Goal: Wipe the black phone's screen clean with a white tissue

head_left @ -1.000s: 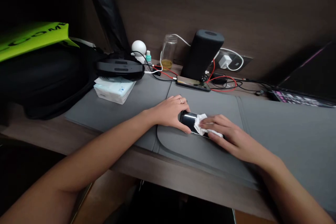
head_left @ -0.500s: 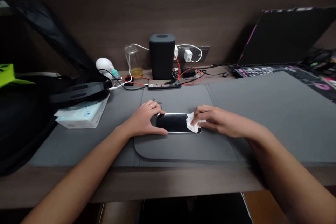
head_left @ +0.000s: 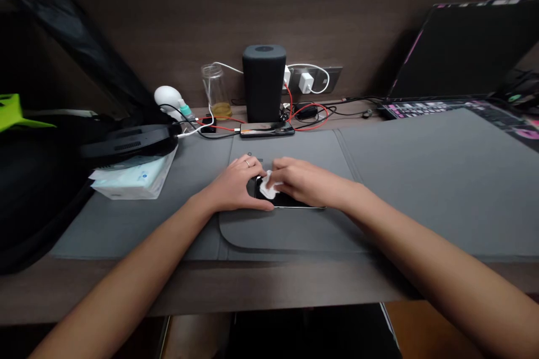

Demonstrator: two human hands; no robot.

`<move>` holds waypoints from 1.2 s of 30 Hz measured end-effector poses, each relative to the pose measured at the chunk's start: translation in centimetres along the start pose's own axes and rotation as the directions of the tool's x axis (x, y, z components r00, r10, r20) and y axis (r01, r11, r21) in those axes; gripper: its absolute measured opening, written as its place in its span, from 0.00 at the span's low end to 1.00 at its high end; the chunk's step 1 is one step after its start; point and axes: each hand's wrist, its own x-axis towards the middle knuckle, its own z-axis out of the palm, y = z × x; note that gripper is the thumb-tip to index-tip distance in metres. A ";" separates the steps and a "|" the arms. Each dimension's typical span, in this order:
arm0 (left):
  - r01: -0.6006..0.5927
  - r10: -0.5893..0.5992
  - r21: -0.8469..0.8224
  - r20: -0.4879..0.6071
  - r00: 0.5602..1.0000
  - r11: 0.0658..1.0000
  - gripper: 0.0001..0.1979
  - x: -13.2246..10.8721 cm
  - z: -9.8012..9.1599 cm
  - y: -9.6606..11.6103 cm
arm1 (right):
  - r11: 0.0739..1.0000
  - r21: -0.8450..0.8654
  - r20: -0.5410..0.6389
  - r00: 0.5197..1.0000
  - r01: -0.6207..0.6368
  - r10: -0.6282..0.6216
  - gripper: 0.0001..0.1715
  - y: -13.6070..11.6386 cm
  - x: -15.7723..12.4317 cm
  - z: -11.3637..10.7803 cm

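A smartphone (head_left: 290, 201) with a dark screen lies flat on the grey desk mat (head_left: 295, 233), partly covered by my hands. My left hand (head_left: 240, 184), wearing a ring, grips the phone's left end, thumb along the near edge and fingers at the far edge. Pressed against the left part of the screen is a crumpled white tissue (head_left: 268, 186). My right hand (head_left: 301, 179) pinches that tissue, its fingers bent down over the glass.
Behind the phone lie another phone (head_left: 267, 129) on a cable, a black speaker (head_left: 264, 84) and a glass jar (head_left: 217, 92). A tissue pack (head_left: 135, 179) and black bag (head_left: 37, 196) are at left. An open laptop (head_left: 458, 56) stands at right.
My right hand has slid the tissue leftward across the screen, from the phone's right end to near my left hand. My left hand keeps its grip; the view has shifted slightly.
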 end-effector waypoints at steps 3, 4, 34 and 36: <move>0.011 -0.011 0.005 0.009 1.000 1.000 0.25 0.0 0.0 0.1 | 0.999 0.003 0.018 0.999 0.048 -0.048 0.12 -0.6 1.3 0.1; 0.013 -0.013 -0.001 0.008 1.000 1.000 0.25 0.0 0.0 0.1 | 0.999 0.003 0.035 0.998 0.045 -0.045 0.12 -0.6 1.0 -0.1; 0.016 -0.015 -0.054 0.005 1.000 0.998 0.27 0.0 -0.2 0.4 | 0.986 -0.002 0.084 0.982 -0.170 0.169 0.15 1.2 -8.0 -3.2; 0.021 -0.020 -0.053 0.012 1.000 0.998 0.28 0.1 -0.2 0.4 | 0.985 -0.025 0.078 0.982 -0.169 0.170 0.15 1.1 -7.5 -3.0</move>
